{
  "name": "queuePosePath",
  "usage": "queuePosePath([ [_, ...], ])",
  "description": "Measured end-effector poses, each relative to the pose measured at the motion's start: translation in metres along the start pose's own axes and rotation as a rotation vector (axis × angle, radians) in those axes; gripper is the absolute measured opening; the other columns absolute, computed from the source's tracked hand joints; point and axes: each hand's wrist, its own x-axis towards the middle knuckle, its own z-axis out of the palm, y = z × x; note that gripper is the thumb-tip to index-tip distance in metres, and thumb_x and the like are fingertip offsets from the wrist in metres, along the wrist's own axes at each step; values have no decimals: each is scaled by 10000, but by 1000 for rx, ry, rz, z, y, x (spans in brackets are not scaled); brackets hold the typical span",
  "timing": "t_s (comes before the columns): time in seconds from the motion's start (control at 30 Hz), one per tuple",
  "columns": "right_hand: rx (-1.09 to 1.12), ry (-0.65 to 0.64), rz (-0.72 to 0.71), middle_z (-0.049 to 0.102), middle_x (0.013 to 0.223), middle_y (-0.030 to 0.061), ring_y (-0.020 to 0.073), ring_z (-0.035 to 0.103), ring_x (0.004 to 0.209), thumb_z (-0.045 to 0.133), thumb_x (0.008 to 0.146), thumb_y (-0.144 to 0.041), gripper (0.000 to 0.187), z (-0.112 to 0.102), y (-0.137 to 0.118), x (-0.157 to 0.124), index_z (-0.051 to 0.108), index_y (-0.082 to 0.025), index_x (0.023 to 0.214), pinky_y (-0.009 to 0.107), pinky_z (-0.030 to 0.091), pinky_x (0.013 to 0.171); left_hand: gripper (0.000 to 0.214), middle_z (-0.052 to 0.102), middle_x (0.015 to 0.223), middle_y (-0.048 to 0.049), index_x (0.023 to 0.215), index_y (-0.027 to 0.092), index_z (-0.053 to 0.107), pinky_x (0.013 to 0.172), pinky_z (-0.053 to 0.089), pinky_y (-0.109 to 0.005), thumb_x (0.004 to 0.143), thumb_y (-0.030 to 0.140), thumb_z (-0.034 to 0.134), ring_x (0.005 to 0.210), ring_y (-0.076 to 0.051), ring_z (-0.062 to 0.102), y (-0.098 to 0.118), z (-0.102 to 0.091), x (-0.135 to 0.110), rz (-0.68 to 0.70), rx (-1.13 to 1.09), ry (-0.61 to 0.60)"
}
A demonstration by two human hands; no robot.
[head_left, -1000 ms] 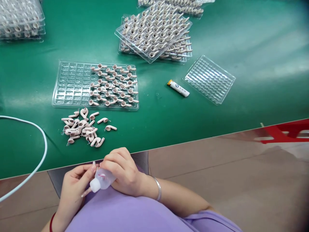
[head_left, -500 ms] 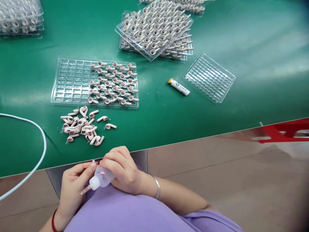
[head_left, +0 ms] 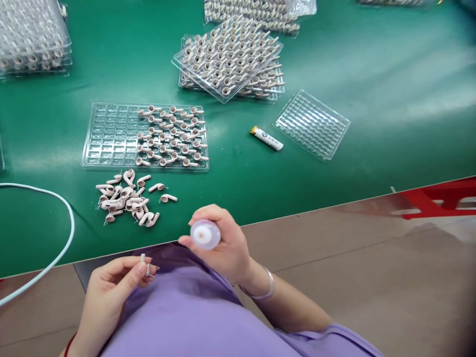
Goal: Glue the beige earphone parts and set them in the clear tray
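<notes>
My right hand (head_left: 226, 243) is wrapped round a small clear bottle (head_left: 205, 234), its round base turned toward the camera, just over the table's front edge. My left hand (head_left: 111, 287) pinches a small pink earbud shell (head_left: 143, 262) between thumb and fingers, low above my lap. A loose pile of pink earbud shells (head_left: 128, 197) lies on the green table in front of me. Behind the pile sits a clear tray (head_left: 111, 136), its right half filled with shells.
Stacked full trays (head_left: 226, 59) stand at the back centre, more trays (head_left: 33, 37) at the back left. An empty clear tray (head_left: 312, 124) and a white lighter (head_left: 266, 138) lie to the right. A white cable (head_left: 63, 208) curves at the left. A red stool (head_left: 439, 198) stands right.
My right hand lifted the bottle away from the left hand and moved it up and to the right, its base now facing up. The left hand keeps the shell.
</notes>
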Motion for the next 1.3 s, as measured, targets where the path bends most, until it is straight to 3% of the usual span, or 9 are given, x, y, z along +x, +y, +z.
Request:
queuePosePath([
  [0.07, -20, 59, 24, 607, 843, 0, 136, 595, 708, 764, 767, -224, 313, -4, 3, 5, 532, -226, 977, 260, 503, 621, 209, 756, 718, -59, 743, 210, 786, 609, 560, -246, 652, 395, 812, 618, -170, 670, 7, 3, -4, 90, 130, 42],
  [0.13, -16, 97, 44, 611, 834, -7, 134, 596, 701, 759, 773, -238, 305, -6, 5, 9, 533, -230, 977, 258, 502, 619, 132, 742, 721, -37, 716, 223, 775, 604, 543, -226, 676, 348, 794, 639, -164, 664, 13, 5, -6, 279, 298, 71],
  [0.23, -13, 107, 79, 617, 840, -10, 136, 600, 705, 766, 765, -256, 308, -7, 8, 9, 537, -235, 970, 265, 508, 630, 37, 716, 716, 1, 766, 248, 758, 579, 513, -202, 730, 239, 753, 626, -132, 644, 17, 4, -5, 642, 510, 15],
  [0.33, -20, 97, 92, 625, 845, -4, 143, 603, 712, 765, 763, -266, 308, -6, 8, 7, 538, -239, 969, 273, 512, 634, 150, 696, 753, 27, 880, 263, 730, 552, 491, -177, 768, 165, 727, 625, -98, 629, 17, 1, -1, 830, 615, -29],
  [0.6, -19, 81, 89, 616, 856, 0, 138, 590, 712, 752, 773, -253, 288, -6, 8, 8, 534, -245, 962, 266, 495, 622, 192, 643, 793, 33, 939, 252, 694, 511, 469, -183, 788, 137, 721, 596, -68, 581, 17, 3, 2, 903, 690, -24],
  [0.73, -7, 80, 88, 611, 850, -3, 136, 582, 708, 749, 774, -256, 284, -6, 8, 9, 535, -242, 961, 260, 490, 622, 187, 634, 794, 34, 937, 256, 700, 487, 452, -192, 784, 154, 734, 597, -70, 571, 28, 8, 11, 961, 722, -4],
  [0.9, 6, 86, 71, 610, 837, -7, 128, 578, 689, 743, 781, -262, 268, -5, 8, 10, 542, -238, 957, 251, 492, 614, 95, 689, 836, 28, 871, 256, 721, 598, 503, -219, 792, 208, 741, 695, -99, 624, 77, 12, 46, 1150, 819, 160],
  [1.07, 18, 96, 72, 617, 837, -8, 130, 599, 689, 734, 788, -264, 257, -5, 7, 12, 540, -238, 954, 248, 506, 608, 128, 756, 893, -10, 909, 210, 747, 736, 525, -272, 882, 261, 633, 820, -152, 684, 134, 7, 98, 1246, 1109, 301],
  [1.3, 13, 92, 49, 612, 837, -5, 130, 599, 686, 739, 780, -246, 270, -5, 8, 13, 545, -240, 968, 247, 508, 605, 206, 767, 902, -34, 897, 184, 758, 767, 510, -298, 885, 268, 571, 850, -193, 691, 169, 23, 161, 1248, 1210, 349],
])
